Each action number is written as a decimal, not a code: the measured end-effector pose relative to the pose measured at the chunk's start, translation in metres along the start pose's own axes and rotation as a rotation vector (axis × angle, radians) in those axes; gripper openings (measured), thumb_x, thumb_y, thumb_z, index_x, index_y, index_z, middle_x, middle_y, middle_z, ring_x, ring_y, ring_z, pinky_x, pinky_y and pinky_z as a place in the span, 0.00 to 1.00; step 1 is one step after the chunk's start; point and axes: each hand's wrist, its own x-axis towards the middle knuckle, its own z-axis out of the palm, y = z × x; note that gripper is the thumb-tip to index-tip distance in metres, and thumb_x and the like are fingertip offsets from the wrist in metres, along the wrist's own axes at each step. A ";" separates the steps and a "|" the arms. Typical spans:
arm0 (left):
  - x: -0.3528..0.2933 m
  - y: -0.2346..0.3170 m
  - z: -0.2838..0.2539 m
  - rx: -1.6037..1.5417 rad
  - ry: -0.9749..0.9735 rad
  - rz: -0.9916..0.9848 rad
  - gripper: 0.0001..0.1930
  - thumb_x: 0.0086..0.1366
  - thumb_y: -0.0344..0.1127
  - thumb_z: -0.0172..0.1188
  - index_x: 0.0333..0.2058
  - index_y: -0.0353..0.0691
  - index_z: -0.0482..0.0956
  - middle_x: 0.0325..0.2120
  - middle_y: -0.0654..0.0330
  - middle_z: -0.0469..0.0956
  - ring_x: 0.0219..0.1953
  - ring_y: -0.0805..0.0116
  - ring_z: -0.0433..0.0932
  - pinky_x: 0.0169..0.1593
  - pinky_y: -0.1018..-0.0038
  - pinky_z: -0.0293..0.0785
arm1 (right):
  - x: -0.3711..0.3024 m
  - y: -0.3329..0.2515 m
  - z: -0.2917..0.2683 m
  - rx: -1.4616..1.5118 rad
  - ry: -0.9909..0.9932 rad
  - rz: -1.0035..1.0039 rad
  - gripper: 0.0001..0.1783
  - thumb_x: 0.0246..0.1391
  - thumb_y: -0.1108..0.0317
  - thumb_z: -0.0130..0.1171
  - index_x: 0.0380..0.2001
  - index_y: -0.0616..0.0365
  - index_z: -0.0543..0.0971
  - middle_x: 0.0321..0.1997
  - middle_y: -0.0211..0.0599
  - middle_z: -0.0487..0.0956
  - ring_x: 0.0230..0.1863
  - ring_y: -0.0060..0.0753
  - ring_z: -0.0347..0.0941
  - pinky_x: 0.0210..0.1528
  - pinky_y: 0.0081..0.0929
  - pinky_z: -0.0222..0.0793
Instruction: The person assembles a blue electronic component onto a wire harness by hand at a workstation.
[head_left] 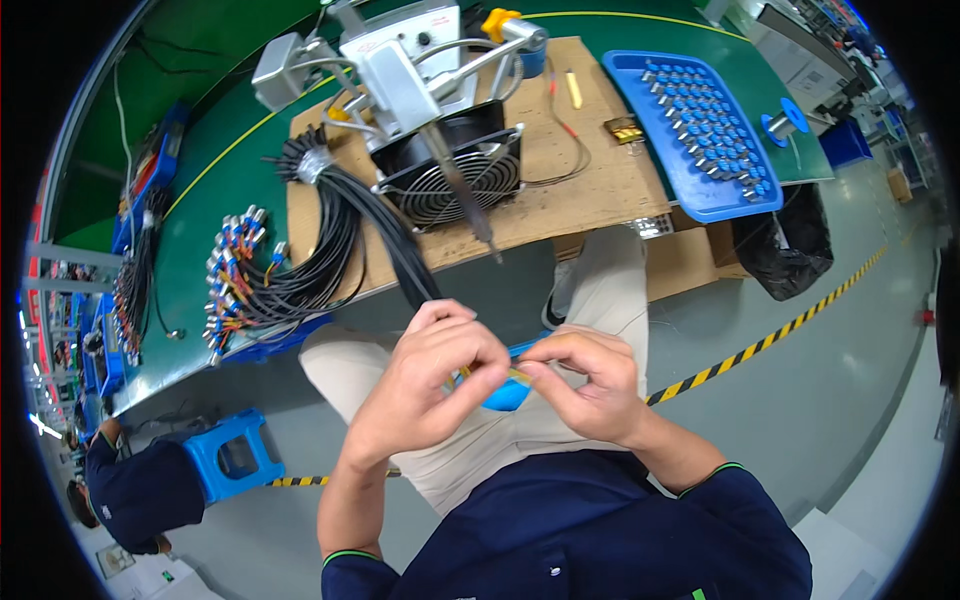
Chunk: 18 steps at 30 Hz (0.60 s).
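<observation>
Above my lap, my left hand [435,375] is closed, thumb and fingers pinched together. Facing it, my right hand [590,385] pinches with thumb and forefinger. A short yellow strand, seemingly a thin wire [519,375], shows between the two hands; its ends are hidden by my fingers. A bundle of black cables [395,240] drops off the bench edge and runs down behind my left hand. On the bench, the cables' other ends carry metal connectors [240,260] with coloured wires.
A soldering iron [465,195] hangs point-down before a black fan [455,180] on a brown board [570,205]. To the right lies a blue tray [690,215] of small metal connectors, near a solder spool [783,122]. Another person [150,490] sits at lower left.
</observation>
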 end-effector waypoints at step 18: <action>0.009 -0.006 0.022 0.080 -0.011 -0.045 0.03 0.67 0.25 0.69 0.37 0.32 0.85 0.26 0.55 0.79 0.27 0.59 0.78 0.31 0.67 0.73 | 0.008 0.013 -0.023 -0.513 -0.027 -0.333 0.16 0.43 0.67 0.78 0.37 0.55 0.85 0.26 0.26 0.77 0.23 0.32 0.72 0.21 0.31 0.64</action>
